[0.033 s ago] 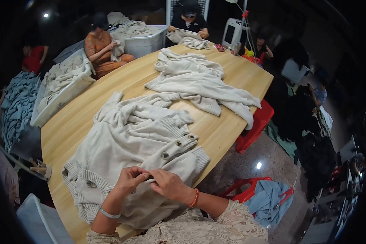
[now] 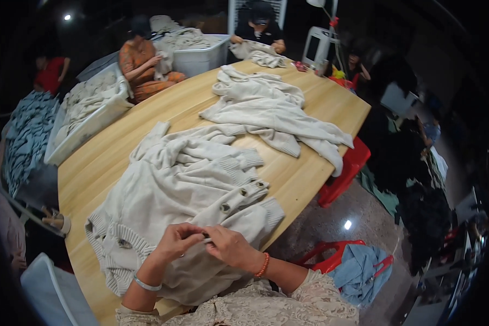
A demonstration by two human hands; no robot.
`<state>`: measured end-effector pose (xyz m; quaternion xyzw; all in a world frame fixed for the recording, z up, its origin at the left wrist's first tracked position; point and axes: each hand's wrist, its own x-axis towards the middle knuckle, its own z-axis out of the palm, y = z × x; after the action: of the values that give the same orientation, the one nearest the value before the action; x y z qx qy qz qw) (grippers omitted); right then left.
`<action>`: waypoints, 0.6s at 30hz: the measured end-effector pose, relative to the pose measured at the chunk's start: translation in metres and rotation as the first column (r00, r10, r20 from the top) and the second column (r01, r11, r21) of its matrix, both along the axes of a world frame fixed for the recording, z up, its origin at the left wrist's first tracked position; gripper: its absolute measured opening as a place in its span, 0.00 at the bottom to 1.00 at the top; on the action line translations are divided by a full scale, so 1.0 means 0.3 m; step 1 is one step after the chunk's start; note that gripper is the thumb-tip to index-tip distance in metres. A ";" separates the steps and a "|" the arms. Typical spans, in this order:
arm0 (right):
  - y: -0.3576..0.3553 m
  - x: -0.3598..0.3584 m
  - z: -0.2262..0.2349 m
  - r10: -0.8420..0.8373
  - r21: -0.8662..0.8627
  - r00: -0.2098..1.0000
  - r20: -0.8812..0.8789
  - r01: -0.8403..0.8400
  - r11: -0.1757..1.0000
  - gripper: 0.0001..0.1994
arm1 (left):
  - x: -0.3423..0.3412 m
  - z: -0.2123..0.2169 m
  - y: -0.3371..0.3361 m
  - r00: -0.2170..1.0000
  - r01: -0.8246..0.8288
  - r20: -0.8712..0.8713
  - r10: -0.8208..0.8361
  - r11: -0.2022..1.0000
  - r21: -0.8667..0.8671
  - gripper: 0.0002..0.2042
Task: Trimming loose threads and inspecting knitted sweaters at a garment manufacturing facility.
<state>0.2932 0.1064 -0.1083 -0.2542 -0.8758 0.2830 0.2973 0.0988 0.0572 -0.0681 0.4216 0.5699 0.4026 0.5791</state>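
Note:
A cream knitted cardigan (image 2: 163, 179) lies spread in front of me, with ribbed cuffs and hem and several dark buttons (image 2: 225, 207) along its front band. Over its lower part, my left hand (image 2: 176, 242) and my right hand (image 2: 228, 247) meet with thumbs and fingers pinched together. A small pale edge shows between the fingertips, in line with the button band. It appears to be part of the cardigan, though the fingers mostly cover it. Farther off on the table lies a second cream knit garment (image 2: 271, 106), loosely heaped.
The wooden table (image 2: 304, 185) has a curved edge. Red stools (image 2: 345, 168) stand at its right, one with blue cloth (image 2: 358, 269). White tubs (image 2: 87, 122) of knitwear stand at the left. Co-workers sit beyond, one (image 2: 259, 32) handling a garment at the far end.
The whole view has shifted slightly, so the table and garments sit a little farther right. Both hands stay pinched at the same spot, with only a slight change of the fingers.

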 end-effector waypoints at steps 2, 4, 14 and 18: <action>0.019 0.002 -0.029 0.017 -0.041 1.000 -0.019 -0.018 0.999 0.19 | -0.027 -0.061 -0.024 0.984 0.149 -0.129 -0.120 0.959 0.242 0.14; 0.031 -0.012 -0.034 0.073 -0.075 0.996 -0.052 -0.077 0.994 0.17 | -0.010 -0.063 -0.044 0.870 0.245 -0.493 -0.017 0.882 0.402 0.14; 0.044 0.003 0.011 0.167 0.002 0.981 -0.094 -0.168 0.986 0.17 | 0.025 -0.174 -0.065 0.802 0.166 -0.570 0.178 0.850 0.500 0.09; 0.029 0.028 -0.005 0.170 -0.097 0.982 -0.085 -0.178 0.979 0.15 | 0.034 -0.158 -0.089 0.833 0.160 -0.535 0.145 0.861 0.483 0.07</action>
<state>0.3017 0.1149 -0.1098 -0.1809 -0.8666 0.3628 0.2910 0.1090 0.0304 -0.1155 0.6596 0.5840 0.3964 0.2585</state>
